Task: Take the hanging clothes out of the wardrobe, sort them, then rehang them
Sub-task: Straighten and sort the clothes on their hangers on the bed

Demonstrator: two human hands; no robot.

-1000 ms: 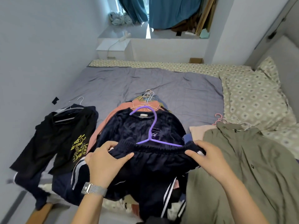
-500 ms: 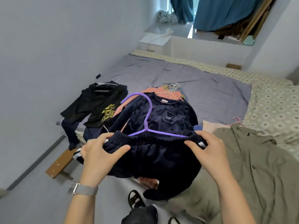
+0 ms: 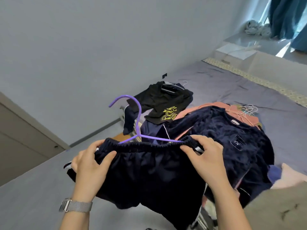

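Observation:
A pair of dark navy shorts (image 3: pixel 149 173) hangs on a purple hanger (image 3: pixel 137 118), lifted off the bed. My left hand (image 3: pixel 89 161) grips the left end of the elastic waistband. My right hand (image 3: pixel 206 156) grips the right end. The hanger's hook points up and left. Behind them on the bed lie a dark navy fleece top (image 3: pixel 229 138), a pink garment (image 3: pixel 214 107) with thin wire hangers (image 3: pixel 247 110), and a black garment with a yellow print (image 3: pixel 164 100) on its own hanger.
The grey bed cover (image 3: pixel 240 85) stretches to the right. An olive jacket (image 3: pixel 279 206) lies at the lower right. A pale wall (image 3: pixel 99 55) fills the left, with a door or panel (image 3: pixel 21 138) at its foot and grey floor (image 3: pixel 33 188) below. Blue curtains (image 3: pixel 289 19) hang at the top right.
My view has swung to the left, toward the wall. Both hands have carried the shorts on the purple hanger up and leftward, away from the pile on the bed.

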